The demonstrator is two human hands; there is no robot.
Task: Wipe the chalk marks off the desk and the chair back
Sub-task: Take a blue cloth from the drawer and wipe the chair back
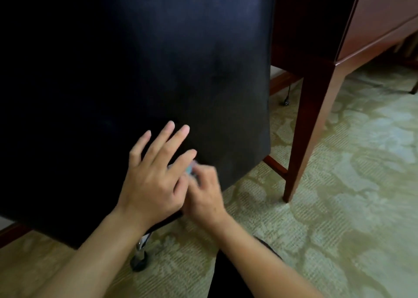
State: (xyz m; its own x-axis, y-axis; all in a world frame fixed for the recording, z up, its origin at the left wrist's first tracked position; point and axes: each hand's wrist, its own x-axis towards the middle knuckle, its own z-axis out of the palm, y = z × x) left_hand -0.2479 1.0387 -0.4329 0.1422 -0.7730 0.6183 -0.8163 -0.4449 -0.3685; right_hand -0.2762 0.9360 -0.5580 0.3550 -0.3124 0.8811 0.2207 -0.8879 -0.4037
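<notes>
Right, start at your hands: your left hand lies flat on the lower part of the black, smooth-faced chair back, fingers straight and spread, holding nothing, just pressing to brace the panel. Your right hand sits just beside it, touching its index-finger side, blurred with motion, fingers curled round a small pale bluish-white wiping piece near the panel's bottom right corner. Only a sliver of that piece peeks out between the two hands, so you cannot tell whether it is cloth, tissue or an eraser.

It looks light and small, so a fingertip pinch seems enough; press it flat to the surface, because a loose pinch could let it slip out. The chair back reads as stiff, but the chair stands on a black caster wheel below your left forearm, so it will likely roll or swivel under a hard rub. Your flat left palm is what steadies it.

No chalk marks show on the dark panel here; it is too dim to say whether it is clean.

Outward now: the reddish-brown wooden desk stands to the right, its tapered leg planted on the pale green patterned carpet, well apart from both hands.
</notes>
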